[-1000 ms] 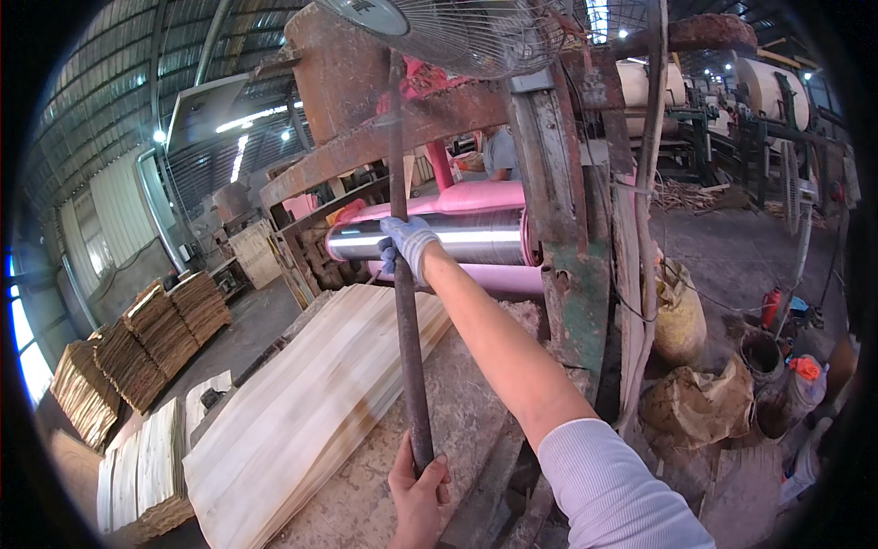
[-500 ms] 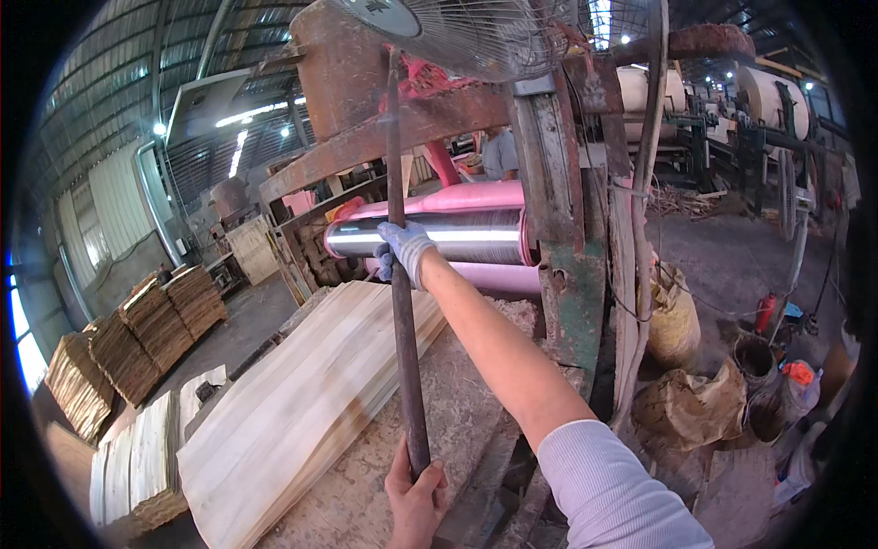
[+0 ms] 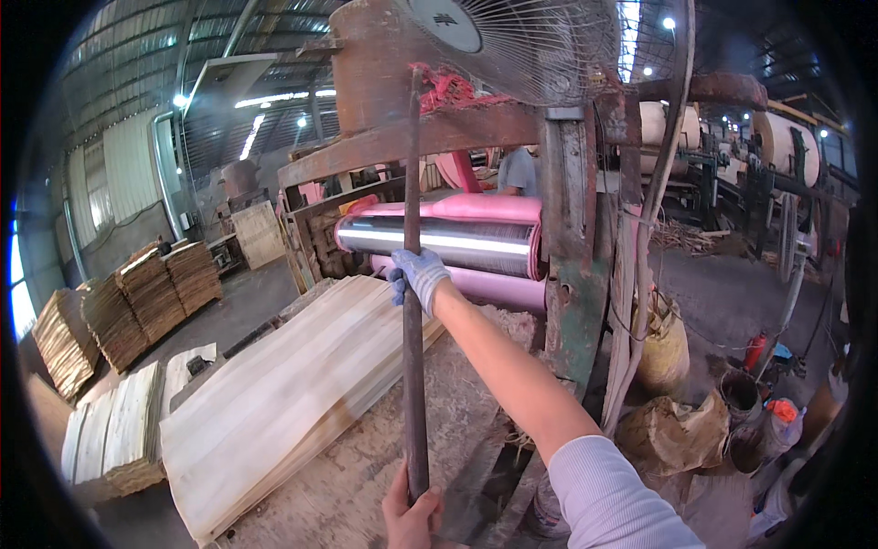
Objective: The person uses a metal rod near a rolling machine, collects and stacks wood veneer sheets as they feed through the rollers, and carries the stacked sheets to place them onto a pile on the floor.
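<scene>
A long dark pole (image 3: 414, 366) stands nearly upright in the view, reaching from the lower edge up toward the rusty beam. My right hand (image 3: 421, 279), in a grey-blue knit glove, is closed round its middle, the arm stretched out. My bare left hand (image 3: 413, 511) grips the pole's lower end. Beyond the right hand lies a shiny metal roller (image 3: 439, 240) with pink coated rollers above and below it. To the left of the pole, a stack of pale wood veneer sheets (image 3: 283, 375) rests aslant on a worn table (image 3: 366, 476).
A wire-caged fan (image 3: 521, 46) hangs overhead before a rusty machine frame (image 3: 476, 133). Piles of brown veneer (image 3: 151, 297) stand at left. At right are vertical cables (image 3: 640, 265), a yellow sack (image 3: 663, 348) and open buckets (image 3: 739, 393). Behind the rollers, a person (image 3: 519, 174) is partly hidden.
The view has shifted a little, and the machine sits slightly farther right. My right hand, with the pole, has come down from in front of the metal roller to just below it. Both grips stay closed.
</scene>
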Demonstrator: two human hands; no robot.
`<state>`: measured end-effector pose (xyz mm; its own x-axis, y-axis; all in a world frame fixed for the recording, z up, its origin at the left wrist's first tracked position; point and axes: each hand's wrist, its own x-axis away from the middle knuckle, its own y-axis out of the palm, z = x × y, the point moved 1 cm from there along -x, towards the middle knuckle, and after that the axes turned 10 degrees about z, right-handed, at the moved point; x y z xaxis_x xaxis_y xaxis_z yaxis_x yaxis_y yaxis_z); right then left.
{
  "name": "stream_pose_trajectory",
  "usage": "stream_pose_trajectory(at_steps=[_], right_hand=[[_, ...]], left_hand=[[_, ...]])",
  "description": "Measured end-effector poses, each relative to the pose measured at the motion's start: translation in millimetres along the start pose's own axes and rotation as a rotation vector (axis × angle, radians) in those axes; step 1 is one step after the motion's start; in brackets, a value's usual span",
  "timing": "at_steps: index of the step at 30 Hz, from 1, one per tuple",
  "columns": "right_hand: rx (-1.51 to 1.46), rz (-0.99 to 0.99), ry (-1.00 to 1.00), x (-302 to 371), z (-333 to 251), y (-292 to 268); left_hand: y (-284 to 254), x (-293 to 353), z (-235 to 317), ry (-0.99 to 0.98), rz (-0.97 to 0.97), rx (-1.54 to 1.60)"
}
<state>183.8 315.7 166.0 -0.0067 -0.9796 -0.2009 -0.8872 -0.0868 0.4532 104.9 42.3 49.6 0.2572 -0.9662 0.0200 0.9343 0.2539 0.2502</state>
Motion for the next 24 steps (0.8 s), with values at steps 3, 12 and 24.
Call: stream_pose_trajectory(at_steps=[3,12,24], right_hand=[[0.065,0.024,0.031,11,9,8],[0.086,0.049,0.044,35,27,26],[0.13,0.069,0.057,50,36,41]], left_hand=[[-14,12,-1,-0.005,-0.031,-0.01],[-45,35,3,-0.057,-0.006,0.019],[-74,41,-13,-0.098,0.066,0.071]])
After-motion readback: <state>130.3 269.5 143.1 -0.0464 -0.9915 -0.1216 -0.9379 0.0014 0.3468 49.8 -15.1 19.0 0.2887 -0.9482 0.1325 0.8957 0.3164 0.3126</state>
